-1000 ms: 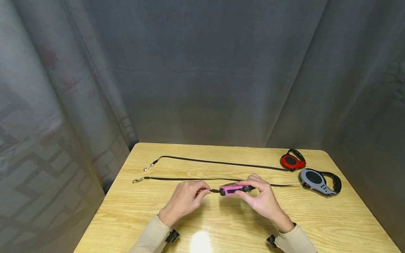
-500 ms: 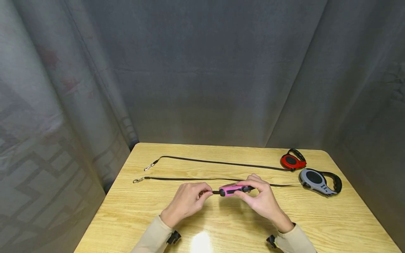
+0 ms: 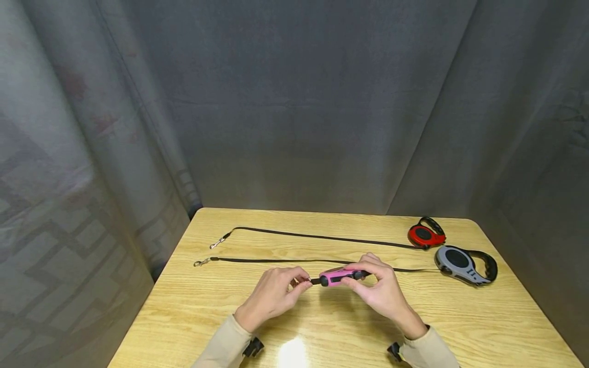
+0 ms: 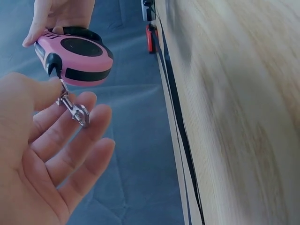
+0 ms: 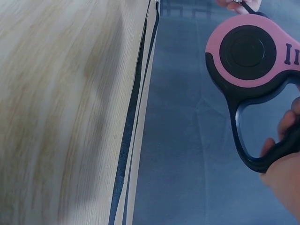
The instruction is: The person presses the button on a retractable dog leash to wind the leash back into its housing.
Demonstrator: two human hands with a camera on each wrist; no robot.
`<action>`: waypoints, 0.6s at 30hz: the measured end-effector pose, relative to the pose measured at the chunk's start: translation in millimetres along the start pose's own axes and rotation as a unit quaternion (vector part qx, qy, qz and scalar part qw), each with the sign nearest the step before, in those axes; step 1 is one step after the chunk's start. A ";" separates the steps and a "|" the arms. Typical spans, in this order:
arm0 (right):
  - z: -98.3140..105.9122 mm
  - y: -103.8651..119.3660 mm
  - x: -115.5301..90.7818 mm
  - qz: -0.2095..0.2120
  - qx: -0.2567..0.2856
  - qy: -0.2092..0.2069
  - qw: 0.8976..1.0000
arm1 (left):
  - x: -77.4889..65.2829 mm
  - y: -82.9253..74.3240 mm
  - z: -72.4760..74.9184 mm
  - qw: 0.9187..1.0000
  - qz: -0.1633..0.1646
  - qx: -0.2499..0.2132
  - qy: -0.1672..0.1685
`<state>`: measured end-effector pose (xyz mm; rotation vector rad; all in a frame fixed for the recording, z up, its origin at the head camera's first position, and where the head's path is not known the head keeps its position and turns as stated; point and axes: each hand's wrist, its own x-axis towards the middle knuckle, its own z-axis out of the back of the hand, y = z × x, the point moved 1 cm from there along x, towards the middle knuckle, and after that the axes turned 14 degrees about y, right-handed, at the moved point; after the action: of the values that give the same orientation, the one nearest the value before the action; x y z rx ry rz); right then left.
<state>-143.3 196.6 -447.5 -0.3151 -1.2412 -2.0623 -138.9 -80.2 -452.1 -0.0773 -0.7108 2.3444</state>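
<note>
A pink and black retractable dog leash (image 3: pixel 331 275) is held up over the table between my hands. My right hand (image 3: pixel 379 286) grips its black loop handle (image 5: pixel 234 124), with fingers through the loop in the right wrist view. On the left, my left hand (image 3: pixel 276 292) pinches the leash's silver snap hook (image 4: pixel 75 110) near the short black strap, thumb against forefinger. In the left wrist view the other fingers (image 4: pixel 82 164) lie loosely extended under the hook. Only a short piece of strap shows between hook and casing.
At the right of the wooden table (image 3: pixel 221 327) lie a red retractable leash (image 3: pixel 425 234) and a grey one (image 3: pixel 460 263). Their black straps (image 3: pixel 299 235) run left across the table to silver hooks (image 3: pixel 201 262). A grey curtain (image 3: pixel 294 128) hangs behind.
My left hand has shifted slightly right, closer to the pink casing, and its fingers have spread a little. The right hand and pink leash have hardly moved.
</note>
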 end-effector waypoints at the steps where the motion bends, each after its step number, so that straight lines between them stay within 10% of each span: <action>1: -0.1 0.0 0.0 0.002 0.002 -0.002 1.000 | -0.1 -0.1 -0.4 1.000 0.003 -0.007 0.001; 12: -4.3 -0.4 2.2 0.035 0.017 0.001 0.999 | -0.3 -4.0 -4.9 0.993 0.066 -0.093 0.009; 18: -8.5 -3.5 3.7 0.077 0.043 0.001 0.996 | 3.1 -7.6 -5.3 0.966 0.087 -0.240 0.050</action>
<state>-147.2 188.8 -452.3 -0.3577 -1.2616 -1.8725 -135.5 -71.0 -452.4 -0.4865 -1.2483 2.2589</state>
